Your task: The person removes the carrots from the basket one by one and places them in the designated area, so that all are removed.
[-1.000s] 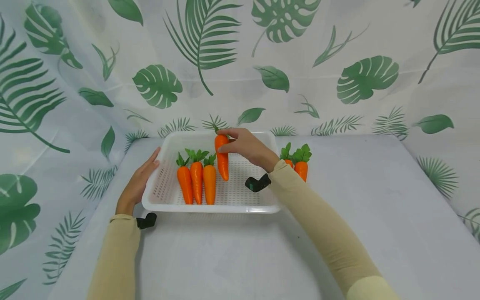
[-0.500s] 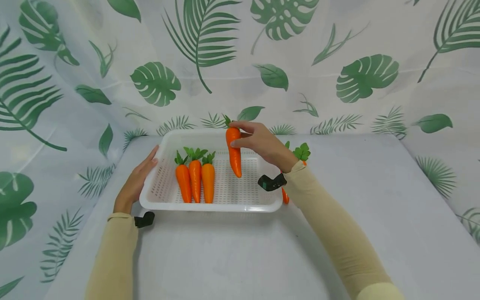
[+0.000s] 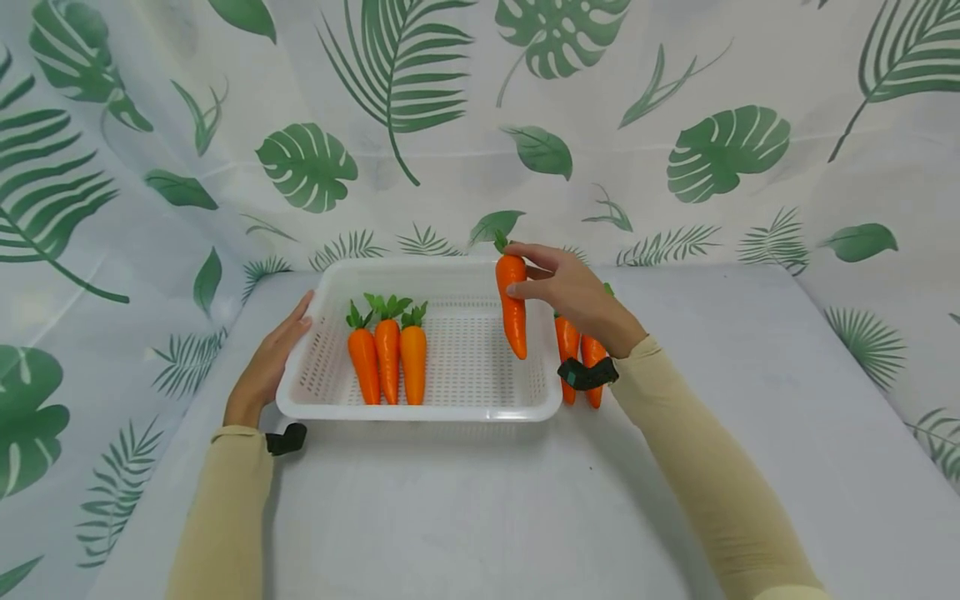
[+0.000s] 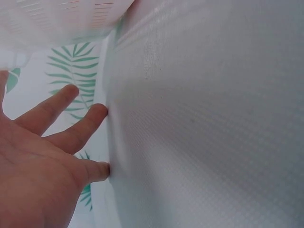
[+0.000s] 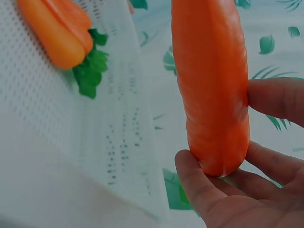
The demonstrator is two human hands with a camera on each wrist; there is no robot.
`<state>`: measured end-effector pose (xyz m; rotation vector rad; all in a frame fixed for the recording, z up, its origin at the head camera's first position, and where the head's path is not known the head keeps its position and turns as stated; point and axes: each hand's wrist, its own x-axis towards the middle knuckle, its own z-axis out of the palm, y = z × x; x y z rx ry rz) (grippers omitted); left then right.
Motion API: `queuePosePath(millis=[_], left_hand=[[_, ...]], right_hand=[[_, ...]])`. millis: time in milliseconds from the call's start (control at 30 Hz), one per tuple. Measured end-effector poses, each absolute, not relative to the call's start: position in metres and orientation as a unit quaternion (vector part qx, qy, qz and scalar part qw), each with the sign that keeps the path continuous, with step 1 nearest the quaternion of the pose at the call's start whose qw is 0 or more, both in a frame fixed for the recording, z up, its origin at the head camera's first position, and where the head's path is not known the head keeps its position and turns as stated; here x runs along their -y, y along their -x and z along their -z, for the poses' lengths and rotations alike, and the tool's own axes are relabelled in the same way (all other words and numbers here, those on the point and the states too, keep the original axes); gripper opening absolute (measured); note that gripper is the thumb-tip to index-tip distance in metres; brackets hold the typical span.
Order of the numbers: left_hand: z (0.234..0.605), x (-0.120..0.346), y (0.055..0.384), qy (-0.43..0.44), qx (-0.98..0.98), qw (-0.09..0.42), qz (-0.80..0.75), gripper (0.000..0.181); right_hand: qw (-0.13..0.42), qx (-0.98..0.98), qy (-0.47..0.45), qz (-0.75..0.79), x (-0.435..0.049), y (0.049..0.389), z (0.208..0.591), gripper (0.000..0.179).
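Head: carrot (image 3: 513, 315) in right grip (image 3: 576, 292); tip-down

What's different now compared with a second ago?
The right hand has carried the held carrot rightward, away from the three carrots lying in the white plastic basket and toward its right side. Nothing was newly grasped or let go. The left hand stays at the basket's left side, and the three carrots lie as they were.

L sleeve (image 3: 221, 517) & R sleeve (image 3: 697, 450) both plain beige. Blk L wrist cam (image 3: 287, 439); blk R wrist cam (image 3: 588, 374) w/ greenish patch.
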<state>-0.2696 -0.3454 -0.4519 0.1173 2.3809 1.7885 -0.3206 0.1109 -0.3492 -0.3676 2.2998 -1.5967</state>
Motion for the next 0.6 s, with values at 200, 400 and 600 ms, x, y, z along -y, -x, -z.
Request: queuePosePath(millis=[200, 400, 600], left_hand=[[0.452, 0.345, 0.269, -0.034, -0.801, 0.087, -0.592, 0.068], [0.452, 0.345, 0.267, -0.027, -0.795, 0.086, -0.6, 0.065], [0.45, 0.344, 0.267, -0.03, -0.794, 0.089, -0.601, 0.064]], right_hand=[[0.143, -0.807, 0.11, 0.562, -0.132, 0.313, 0.353, 0.061], [0.126, -0.801, 0.102, 0.577, -0.15, 0.308, 0.358, 0.059], [0.113, -0.804, 0.102, 0.574, -0.169, 0.301, 0.362, 0.061]])
